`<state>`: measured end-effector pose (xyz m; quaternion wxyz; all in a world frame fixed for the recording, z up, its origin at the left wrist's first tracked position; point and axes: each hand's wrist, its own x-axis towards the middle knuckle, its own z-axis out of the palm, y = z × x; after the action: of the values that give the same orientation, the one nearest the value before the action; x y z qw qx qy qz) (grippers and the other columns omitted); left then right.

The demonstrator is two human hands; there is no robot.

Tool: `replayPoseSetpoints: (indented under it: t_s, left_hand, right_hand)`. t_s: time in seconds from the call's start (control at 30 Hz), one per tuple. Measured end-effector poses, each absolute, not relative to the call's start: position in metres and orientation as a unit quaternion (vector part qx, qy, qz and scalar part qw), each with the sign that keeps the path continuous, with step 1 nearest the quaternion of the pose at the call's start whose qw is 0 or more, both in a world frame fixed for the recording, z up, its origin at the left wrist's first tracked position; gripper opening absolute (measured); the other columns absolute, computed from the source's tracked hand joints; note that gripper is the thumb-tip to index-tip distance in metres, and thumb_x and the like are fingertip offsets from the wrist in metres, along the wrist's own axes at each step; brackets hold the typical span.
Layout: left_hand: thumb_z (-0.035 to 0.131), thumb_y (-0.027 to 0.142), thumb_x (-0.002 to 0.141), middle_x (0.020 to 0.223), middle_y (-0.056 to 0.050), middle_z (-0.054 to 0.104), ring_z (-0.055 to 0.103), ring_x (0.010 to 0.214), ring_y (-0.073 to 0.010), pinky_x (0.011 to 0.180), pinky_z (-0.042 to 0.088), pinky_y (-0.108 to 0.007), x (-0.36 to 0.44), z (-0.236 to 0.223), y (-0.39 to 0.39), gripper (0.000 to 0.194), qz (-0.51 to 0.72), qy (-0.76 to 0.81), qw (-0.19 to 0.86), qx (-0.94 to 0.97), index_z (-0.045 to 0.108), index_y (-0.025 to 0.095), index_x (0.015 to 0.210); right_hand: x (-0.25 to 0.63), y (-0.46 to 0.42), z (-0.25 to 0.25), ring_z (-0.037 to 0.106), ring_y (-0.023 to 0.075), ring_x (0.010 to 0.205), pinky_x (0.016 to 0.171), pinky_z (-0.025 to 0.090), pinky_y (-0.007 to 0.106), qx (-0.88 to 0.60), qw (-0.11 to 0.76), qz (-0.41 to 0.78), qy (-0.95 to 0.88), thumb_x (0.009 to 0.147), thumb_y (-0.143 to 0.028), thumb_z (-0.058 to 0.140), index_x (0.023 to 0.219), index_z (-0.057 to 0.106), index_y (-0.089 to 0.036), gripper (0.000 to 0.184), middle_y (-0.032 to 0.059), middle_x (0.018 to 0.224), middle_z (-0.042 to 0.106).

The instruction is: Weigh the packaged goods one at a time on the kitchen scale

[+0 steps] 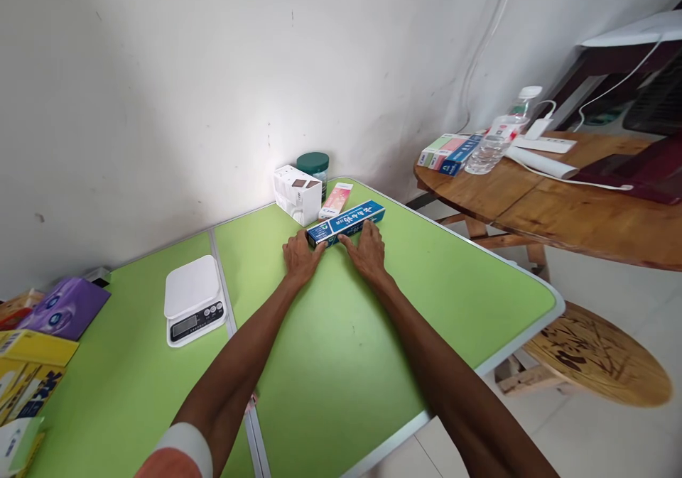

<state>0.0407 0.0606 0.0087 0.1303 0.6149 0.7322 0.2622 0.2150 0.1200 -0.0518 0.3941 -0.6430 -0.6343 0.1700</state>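
A long blue toothpaste box lies flat near the far side of the green folding table. My left hand rests palm down on the table, its fingertips against the box's left end. My right hand also lies flat, its fingers spread and touching the box's near edge around the middle. Neither hand wraps round the box. Just behind it lie a pink and white box, a white carton and a jar with a dark green lid.
A white kitchen scale sits on the table's left half. Purple and yellow boxes pile up at the far left. To the right stands a round wooden table with a water bottle, boxes and cables, and a wooden stool.
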Motion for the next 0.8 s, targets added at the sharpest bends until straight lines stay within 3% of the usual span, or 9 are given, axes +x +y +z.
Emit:
replayPoseSetpoints:
  t_s: [0.23, 0.4, 0.5, 0.6, 0.67, 0.73, 0.8]
  left_hand:
    - [0.076, 0.035, 0.104, 0.151, -0.02, 0.075, 0.066, 0.145, -0.0378, 0.121, 0.045, -0.05, 0.04, 0.006, 0.062, 0.048, 0.289, 0.712, 0.138, 0.625, 0.061, 0.019, 0.146]
    - [0.077, 0.032, 0.099, 0.165, -0.025, 0.065, 0.059, 0.156, -0.0397, 0.133, 0.042, -0.056, 0.039, 0.001, 0.04, 0.073, 0.289, 0.701, 0.157, 0.633, 0.05, 0.015, 0.164]
    - [0.074, 0.037, 0.1, 0.175, -0.029, 0.054, 0.05, 0.165, -0.0411, 0.142, 0.033, -0.056, 0.03, -0.005, 0.008, 0.085, 0.274, 0.679, 0.204, 0.649, 0.042, 0.006, 0.172]
    - [0.076, 0.043, 0.099, 0.181, -0.026, 0.047, 0.043, 0.171, -0.0396, 0.146, 0.03, -0.056, 0.016, -0.011, -0.033, 0.095, 0.274, 0.644, 0.255, 0.667, 0.036, 0.008, 0.178]
    - [0.078, 0.049, 0.099, 0.183, -0.024, 0.046, 0.04, 0.173, -0.0398, 0.145, 0.033, -0.059, 0.003, -0.011, -0.06, 0.098, 0.282, 0.627, 0.299, 0.662, 0.037, 0.011, 0.179]
    - [0.081, 0.055, 0.098, 0.181, -0.023, 0.05, 0.043, 0.172, -0.0407, 0.142, 0.04, -0.061, -0.012, -0.006, -0.087, 0.097, 0.299, 0.611, 0.349, 0.645, 0.044, 0.014, 0.177]
    - [0.083, 0.06, 0.097, 0.175, -0.021, 0.058, 0.053, 0.166, -0.041, 0.137, 0.048, -0.061, -0.03, 0.005, -0.115, 0.091, 0.325, 0.596, 0.401, 0.615, 0.053, 0.016, 0.171]
  right_hand:
    - [0.214, 0.123, -0.044, 0.045, 0.0514, 0.163, 0.131, 0.038, 0.069, -0.648, 0.369, 0.166, -0.645, 0.103, -0.075, 0.057, 0.169, 0.046, -0.003, 0.098, 0.0383, 0.178, 0.042]
    - [0.221, 0.123, -0.039, 0.052, 0.0519, 0.156, 0.127, 0.042, 0.069, -0.635, 0.371, 0.157, -0.659, 0.1, -0.069, 0.06, 0.158, 0.057, -0.005, 0.086, 0.0381, 0.169, 0.054]
    - [0.227, 0.119, -0.042, 0.058, 0.0567, 0.149, 0.122, 0.045, 0.075, -0.62, 0.376, 0.155, -0.671, 0.093, -0.079, 0.056, 0.146, 0.063, -0.005, 0.091, 0.0412, 0.156, 0.063]
    - [0.228, 0.11, -0.05, 0.061, 0.0635, 0.144, 0.118, 0.043, 0.083, -0.6, 0.39, 0.159, -0.68, 0.079, -0.104, 0.045, 0.137, 0.071, -0.012, 0.112, 0.0443, 0.139, 0.068]
    - [0.221, 0.093, -0.053, 0.061, 0.0667, 0.142, 0.112, 0.044, 0.088, -0.616, 0.385, 0.167, -0.667, 0.069, -0.111, 0.044, 0.138, 0.073, -0.017, 0.121, 0.0468, 0.13, 0.068]
    - [0.208, 0.064, -0.051, 0.061, 0.0668, 0.142, 0.105, 0.047, 0.091, -0.606, 0.386, 0.181, -0.672, 0.069, -0.11, 0.047, 0.143, 0.073, -0.028, 0.114, 0.0431, 0.129, 0.07]
    - [0.189, 0.023, -0.044, 0.068, 0.0605, 0.136, 0.105, 0.052, 0.089, -0.554, 0.394, 0.206, -0.704, 0.08, -0.1, 0.054, 0.15, 0.068, -0.046, 0.09, 0.0312, 0.14, 0.072]
